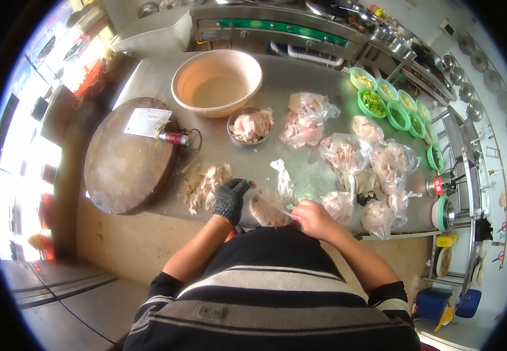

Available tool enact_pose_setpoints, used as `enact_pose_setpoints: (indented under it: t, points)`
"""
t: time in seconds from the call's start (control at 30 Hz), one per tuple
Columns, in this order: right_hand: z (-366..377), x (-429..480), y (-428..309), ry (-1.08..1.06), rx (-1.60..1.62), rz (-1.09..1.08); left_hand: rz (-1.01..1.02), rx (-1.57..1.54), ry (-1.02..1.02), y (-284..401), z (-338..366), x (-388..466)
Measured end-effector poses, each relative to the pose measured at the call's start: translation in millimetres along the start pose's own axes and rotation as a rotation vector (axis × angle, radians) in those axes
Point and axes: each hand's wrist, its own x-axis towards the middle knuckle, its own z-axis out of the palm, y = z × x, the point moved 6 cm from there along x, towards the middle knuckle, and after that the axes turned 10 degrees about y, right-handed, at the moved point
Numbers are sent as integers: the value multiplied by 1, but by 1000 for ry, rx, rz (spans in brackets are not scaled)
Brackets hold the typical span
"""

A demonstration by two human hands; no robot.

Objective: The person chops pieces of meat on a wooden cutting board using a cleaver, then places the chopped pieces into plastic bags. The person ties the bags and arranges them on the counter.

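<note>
My left hand [230, 199], in a dark grey knit glove, grips one side of the mouth of a clear plastic bag [269, 209] at the table's near edge. The bag holds pale sliced meat. Bare, my right hand [312, 216] pinches the other side, and the plastic is stretched taut between both hands. Left of the glove lies a loose pile of sliced meat [203, 182]. A crumpled white plastic bag [283, 177] lies just beyond the held bag. Farther back, a metal bowl [250, 127] is heaped with meat slices.
A round chopping block [126, 162] carries a cleaver [148, 123] at left. A large plastic basin [216, 81] stands at the back. Several filled bags [387, 162] cover the right side, near green bowls of chopped vegetables [372, 103]. The steel table's [253, 169] near edge touches my front.
</note>
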Motion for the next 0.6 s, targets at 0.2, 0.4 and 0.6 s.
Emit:
enact_pose_setpoints:
  t: [0.2,0.4,0.6]
  points:
    - [9,31,-7,124,763,235,480,-137,-104,67,12,-24]
    - [26,46,-15,64,351,96,773,78,-144,87,20,-41]
    - [27,44,-14,95,581,10,512,104,-144,57,25,-31]
